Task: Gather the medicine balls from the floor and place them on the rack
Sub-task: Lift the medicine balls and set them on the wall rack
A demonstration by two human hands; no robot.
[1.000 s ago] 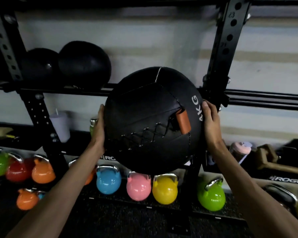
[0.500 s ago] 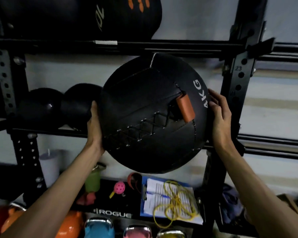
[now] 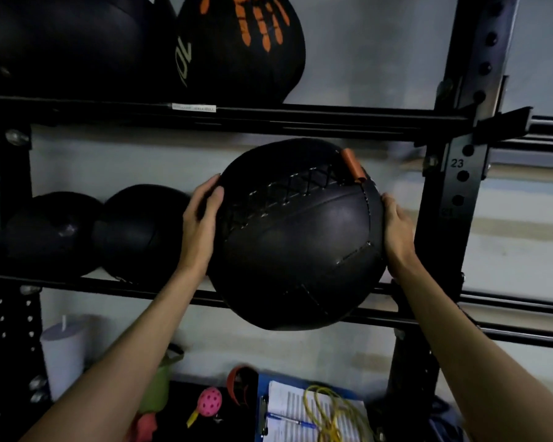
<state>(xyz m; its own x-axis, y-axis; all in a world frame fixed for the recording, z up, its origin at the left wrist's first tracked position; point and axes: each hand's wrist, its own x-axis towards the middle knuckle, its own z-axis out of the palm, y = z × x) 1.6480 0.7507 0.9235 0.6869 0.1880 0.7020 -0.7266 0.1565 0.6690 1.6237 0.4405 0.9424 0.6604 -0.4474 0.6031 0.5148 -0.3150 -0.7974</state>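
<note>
head view, black medicine ball (image 3: 296, 237), orange tab (image 3: 351, 165)

The black steel rack (image 3: 454, 193) has holed uprights and paired rails for shelves. On the top shelf (image 3: 300, 119) sit two large black balls side by side, a plain one (image 3: 71, 43) and one with an orange handprint (image 3: 240, 46). The middle shelf (image 3: 77, 283) carries two smaller black balls (image 3: 50, 232) (image 3: 141, 231), touching. The bottom shelf (image 3: 237, 422) holds a white cup (image 3: 63, 355), a pink holed ball (image 3: 209, 400) and a clipboard (image 3: 288, 413) with a yellow cord (image 3: 329, 413) on it
</note>
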